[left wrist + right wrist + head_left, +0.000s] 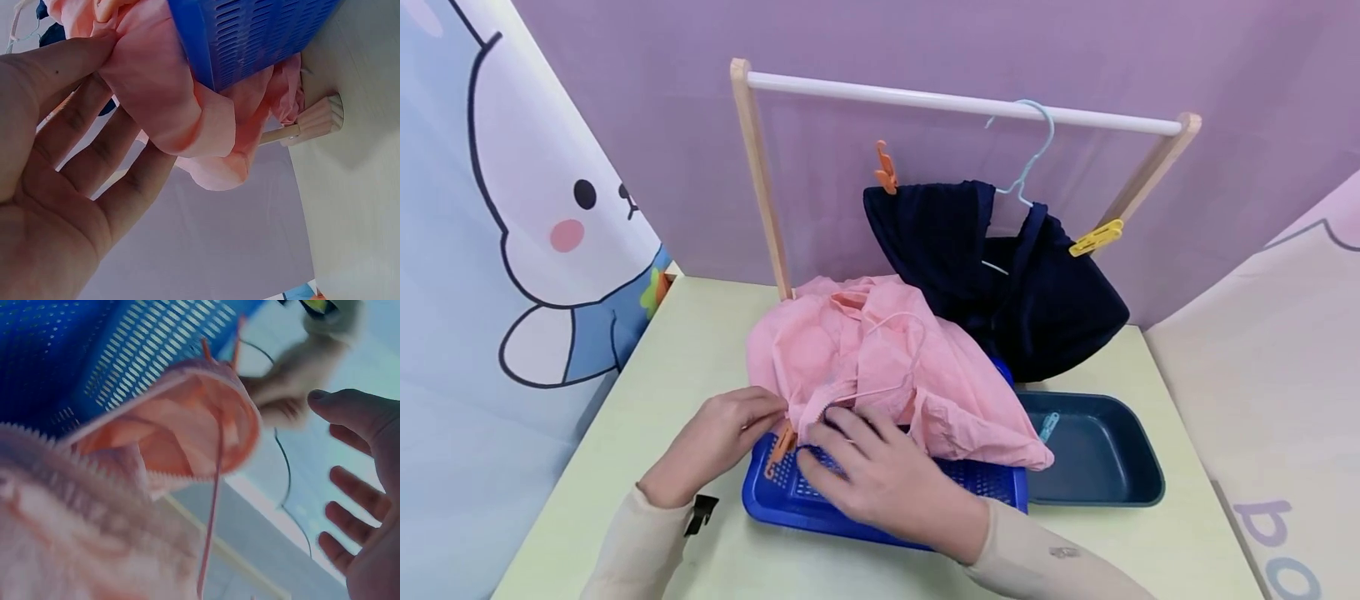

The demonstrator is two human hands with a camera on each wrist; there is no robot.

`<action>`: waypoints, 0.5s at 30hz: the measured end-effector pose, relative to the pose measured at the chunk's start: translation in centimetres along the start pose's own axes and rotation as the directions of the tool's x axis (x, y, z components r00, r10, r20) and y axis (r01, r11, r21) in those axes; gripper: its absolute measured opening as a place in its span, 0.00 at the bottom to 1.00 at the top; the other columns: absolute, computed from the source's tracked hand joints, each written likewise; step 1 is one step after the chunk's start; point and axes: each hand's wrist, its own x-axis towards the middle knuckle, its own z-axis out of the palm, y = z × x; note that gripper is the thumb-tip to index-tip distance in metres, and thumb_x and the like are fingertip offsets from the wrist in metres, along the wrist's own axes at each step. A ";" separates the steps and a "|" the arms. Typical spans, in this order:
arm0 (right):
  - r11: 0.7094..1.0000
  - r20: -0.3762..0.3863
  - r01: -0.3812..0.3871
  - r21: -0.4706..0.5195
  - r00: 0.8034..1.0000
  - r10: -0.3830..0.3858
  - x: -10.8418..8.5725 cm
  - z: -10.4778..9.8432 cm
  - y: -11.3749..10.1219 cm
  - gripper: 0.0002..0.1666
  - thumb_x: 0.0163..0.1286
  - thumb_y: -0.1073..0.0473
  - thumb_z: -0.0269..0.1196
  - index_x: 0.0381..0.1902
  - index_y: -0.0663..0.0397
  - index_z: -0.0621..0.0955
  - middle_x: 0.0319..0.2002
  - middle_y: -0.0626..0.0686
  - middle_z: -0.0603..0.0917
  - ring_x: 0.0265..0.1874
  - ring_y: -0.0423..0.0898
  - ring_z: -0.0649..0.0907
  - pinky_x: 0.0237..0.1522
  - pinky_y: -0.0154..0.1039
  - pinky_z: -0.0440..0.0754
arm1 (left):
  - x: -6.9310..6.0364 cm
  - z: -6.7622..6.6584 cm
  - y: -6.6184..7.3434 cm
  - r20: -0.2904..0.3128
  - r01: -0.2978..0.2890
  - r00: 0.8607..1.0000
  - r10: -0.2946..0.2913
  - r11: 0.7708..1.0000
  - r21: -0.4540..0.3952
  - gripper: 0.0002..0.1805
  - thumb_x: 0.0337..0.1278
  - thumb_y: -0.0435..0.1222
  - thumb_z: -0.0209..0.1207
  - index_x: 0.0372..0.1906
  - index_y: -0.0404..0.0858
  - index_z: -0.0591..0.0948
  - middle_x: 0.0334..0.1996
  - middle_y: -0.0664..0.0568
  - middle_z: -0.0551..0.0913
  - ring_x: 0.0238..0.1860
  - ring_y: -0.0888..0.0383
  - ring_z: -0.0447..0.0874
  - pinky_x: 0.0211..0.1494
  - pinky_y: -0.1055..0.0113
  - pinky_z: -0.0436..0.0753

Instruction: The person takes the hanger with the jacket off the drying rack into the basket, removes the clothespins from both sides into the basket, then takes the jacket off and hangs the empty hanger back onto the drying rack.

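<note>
A pink garment [887,358] with a zipper lies heaped over a blue basket [850,525]; a pink hanger [917,350] shows at its neck. My left hand [718,437] pinches the garment's edge between thumb and fingertips, beside an orange clothespin [782,446] at that edge. In the left wrist view, the left hand [81,150] has its other fingers behind the pink cloth [162,81]. My right hand [887,483] hovers over the basket by the zipper opening; in the right wrist view, the right hand [369,481] has spread fingers with nothing between them.
Behind stands a rack with a white bar [925,98]. A dark garment [940,250] hangs there on a light blue hanger [1037,150], with orange [886,169] and yellow [1097,238] clothespins. To the right is a dark green tray [1097,450] holding a blue clothespin [1048,427].
</note>
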 end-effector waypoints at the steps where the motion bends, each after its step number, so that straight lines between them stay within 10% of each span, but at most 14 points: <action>1: 0.999 -0.017 0.028 -0.019 0.999 -0.028 0.6 0.4 -0.2 0.23 0.83 0.60 0.40 0.52 0.44 0.83 0.56 0.53 0.80 0.55 0.53 0.78 0.54 0.47 0.79 | 0.1 0.0 -0.1 -0.003 -0.010 1.000 0.010 1.000 -0.002 0.10 0.58 0.30 0.69 0.45 0.41 0.89 0.41 0.57 0.87 0.42 0.60 0.86 0.47 0.60 0.86; 15: 0.984 0.011 0.143 -0.105 0.990 -0.142 2.7 6.1 -1.2 0.19 0.75 0.59 0.48 0.53 0.40 0.82 0.60 0.56 0.78 0.62 0.56 0.75 0.55 0.45 0.78 | 0.1 0.1 -0.9 -0.041 -0.106 0.993 0.107 0.994 0.030 0.12 0.56 0.23 0.66 0.42 0.41 0.88 0.40 0.57 0.86 0.42 0.60 0.84 0.45 0.61 0.86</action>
